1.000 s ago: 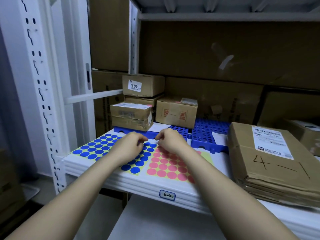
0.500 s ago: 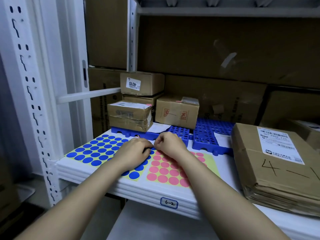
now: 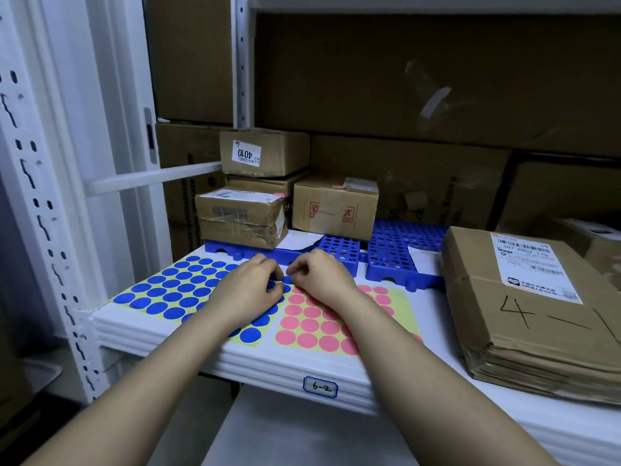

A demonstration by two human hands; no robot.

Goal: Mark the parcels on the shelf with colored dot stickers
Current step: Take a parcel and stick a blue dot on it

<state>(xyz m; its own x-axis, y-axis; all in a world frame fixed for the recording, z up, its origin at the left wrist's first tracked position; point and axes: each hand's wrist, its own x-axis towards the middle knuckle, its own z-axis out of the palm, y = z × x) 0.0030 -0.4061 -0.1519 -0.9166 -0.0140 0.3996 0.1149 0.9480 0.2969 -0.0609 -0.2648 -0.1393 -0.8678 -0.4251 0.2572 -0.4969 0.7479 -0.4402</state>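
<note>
Both hands rest on the yellow sheet of round blue dot stickers [image 3: 181, 290]: left hand [image 3: 247, 292] and right hand [image 3: 319, 277] curled, fingertips pinching at its inner top corner; whether a sticker is held, I cannot tell

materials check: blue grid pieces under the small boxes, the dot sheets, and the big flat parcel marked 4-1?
Blue grid pieces: look like moulded rigid plastic, with regular holes and a slight sheen. Dot sheets, blue and pink: probably paper stickers on yellow backing, matte and lying flat. Flat parcel: brown corrugated cardboard, layered edges visible, with a white paper label.
</note>
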